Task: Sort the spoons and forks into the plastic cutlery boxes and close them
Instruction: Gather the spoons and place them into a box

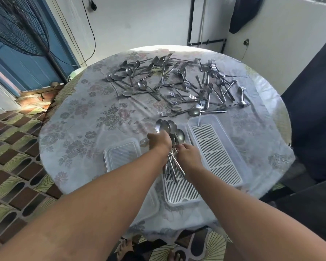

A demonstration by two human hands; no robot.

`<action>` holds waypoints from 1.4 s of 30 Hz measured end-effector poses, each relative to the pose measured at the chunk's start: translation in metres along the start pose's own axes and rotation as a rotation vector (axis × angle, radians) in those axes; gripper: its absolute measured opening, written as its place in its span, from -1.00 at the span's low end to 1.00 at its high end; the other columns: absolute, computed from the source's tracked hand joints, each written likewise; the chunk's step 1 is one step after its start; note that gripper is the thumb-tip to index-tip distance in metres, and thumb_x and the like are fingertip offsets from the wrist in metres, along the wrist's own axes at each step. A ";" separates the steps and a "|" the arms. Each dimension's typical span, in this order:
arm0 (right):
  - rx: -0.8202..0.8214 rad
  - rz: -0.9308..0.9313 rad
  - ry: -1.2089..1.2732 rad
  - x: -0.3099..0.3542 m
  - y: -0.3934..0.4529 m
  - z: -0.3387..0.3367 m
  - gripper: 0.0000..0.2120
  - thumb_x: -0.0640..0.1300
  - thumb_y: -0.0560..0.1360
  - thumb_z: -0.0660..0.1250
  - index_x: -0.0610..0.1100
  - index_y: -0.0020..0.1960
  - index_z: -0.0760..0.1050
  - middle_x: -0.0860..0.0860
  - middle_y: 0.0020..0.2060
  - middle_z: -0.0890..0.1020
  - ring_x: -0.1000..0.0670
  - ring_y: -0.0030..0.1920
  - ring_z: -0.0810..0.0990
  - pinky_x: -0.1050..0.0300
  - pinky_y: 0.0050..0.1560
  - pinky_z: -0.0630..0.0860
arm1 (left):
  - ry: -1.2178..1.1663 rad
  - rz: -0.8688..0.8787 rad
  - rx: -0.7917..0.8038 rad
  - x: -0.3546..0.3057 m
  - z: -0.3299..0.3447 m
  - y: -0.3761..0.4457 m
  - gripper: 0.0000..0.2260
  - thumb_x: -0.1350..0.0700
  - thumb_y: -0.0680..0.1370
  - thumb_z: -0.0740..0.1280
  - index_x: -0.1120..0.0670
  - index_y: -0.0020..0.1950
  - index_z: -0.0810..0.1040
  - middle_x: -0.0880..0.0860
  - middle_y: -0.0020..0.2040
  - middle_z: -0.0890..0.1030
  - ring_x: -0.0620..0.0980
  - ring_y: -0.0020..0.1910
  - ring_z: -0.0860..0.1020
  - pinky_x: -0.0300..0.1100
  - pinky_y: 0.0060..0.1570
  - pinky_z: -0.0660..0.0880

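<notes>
While most of the cutlery lies unsorted at the far side of the round table [68, 147], a bundle of spoons [170, 132] is in hand over the nearer box [181, 193]; the step in hand appears to be gathering spoons and setting them into that box. The left hand [159, 141] is curled round the bundle at the necks, bowls fanned beyond it; the right hand [188, 155] has its fingers bent onto the handles, which slant down towards the box's slatted insert; whether the handle tips touch the insert cannot be told. A second box [215, 151] stands just to the right, open and holding only its insert; a clear lid [121, 153] lies to the left; a second lid seems to lie near the table edge, partly hidden by the left forearm. Loose spoons [132, 76] and forks [209, 85] lie mixed, many crossing one another. Judgement: sorting is at an early stage; the next move calls for laying the bundle flat, handles aligned lengthwise, so the lid can seat.
</notes>
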State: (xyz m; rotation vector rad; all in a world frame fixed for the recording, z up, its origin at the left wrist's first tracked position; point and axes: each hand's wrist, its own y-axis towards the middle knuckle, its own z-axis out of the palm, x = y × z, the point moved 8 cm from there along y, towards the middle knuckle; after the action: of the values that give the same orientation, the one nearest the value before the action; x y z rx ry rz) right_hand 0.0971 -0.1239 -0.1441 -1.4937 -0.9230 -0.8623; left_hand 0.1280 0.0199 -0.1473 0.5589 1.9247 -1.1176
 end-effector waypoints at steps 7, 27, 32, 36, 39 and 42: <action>-0.078 -0.159 -0.591 0.000 -0.015 -0.003 -0.79 -0.09 0.70 0.11 -0.16 0.04 0.48 -0.10 -0.02 0.59 -0.02 -0.13 0.54 0.08 -0.23 0.39 | -0.122 -0.017 -0.003 0.004 -0.004 -0.026 -0.86 0.22 0.53 0.13 0.10 0.03 0.43 0.23 -0.06 0.68 0.16 -0.18 0.67 0.11 -0.03 0.64; -0.042 -0.063 -0.162 0.001 0.009 -0.003 -0.71 -0.16 0.66 0.26 -0.09 0.35 0.57 -0.02 -0.14 0.71 0.06 -0.39 0.56 0.10 -0.40 0.52 | 0.183 0.117 -0.147 -0.007 -0.014 -0.034 -0.88 0.14 0.55 0.39 0.05 -0.19 0.64 0.04 -0.16 0.70 0.09 -0.12 0.66 -0.05 -0.04 0.64; -0.100 -0.226 -0.591 0.026 0.010 0.003 -0.85 -0.22 0.61 0.21 -0.12 -0.06 0.54 -0.06 -0.19 0.63 -0.12 -0.16 0.59 -0.04 -0.19 0.53 | 0.351 0.204 -0.297 -0.025 -0.028 -0.040 -0.85 0.00 0.59 0.37 -0.01 -0.15 0.64 -0.02 -0.15 0.66 0.07 -0.03 0.57 -0.09 -0.08 0.44; -0.083 -0.296 -0.810 0.038 0.017 0.012 -0.92 -0.26 0.59 0.24 -0.20 0.07 0.46 -0.12 -0.06 0.57 -0.13 -0.15 0.55 0.03 -0.21 0.43 | 0.377 0.170 -0.205 -0.020 -0.025 -0.031 -0.83 0.05 0.59 0.40 0.04 -0.18 0.63 0.02 -0.19 0.67 0.09 -0.13 0.64 -0.09 -0.13 0.56; -0.048 -0.325 -0.779 0.038 0.019 0.012 -0.90 -0.13 0.63 0.24 -0.16 -0.01 0.42 -0.09 -0.10 0.57 -0.10 -0.19 0.54 0.06 -0.28 0.39 | 0.489 0.169 -0.210 -0.021 -0.022 -0.035 -0.83 -0.03 0.57 0.43 0.01 -0.18 0.65 -0.03 -0.19 0.66 0.06 -0.11 0.57 -0.07 0.00 0.40; 0.008 -0.352 -0.888 0.032 0.018 0.012 -0.93 -0.20 0.59 0.29 -0.12 -0.05 0.41 -0.07 -0.07 0.53 -0.07 -0.19 0.52 0.14 -0.37 0.28 | 0.720 0.244 -0.265 -0.028 -0.014 -0.042 -0.88 -0.07 0.57 0.40 -0.08 -0.09 0.68 -0.05 -0.09 0.67 0.04 0.13 0.52 -0.01 0.15 0.25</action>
State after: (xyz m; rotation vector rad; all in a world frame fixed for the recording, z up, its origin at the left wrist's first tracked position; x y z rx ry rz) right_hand 0.1274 -0.1106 -0.1240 -1.7530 -1.8739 -0.3966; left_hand 0.1081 0.0117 -0.0996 1.1174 2.4664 -0.5149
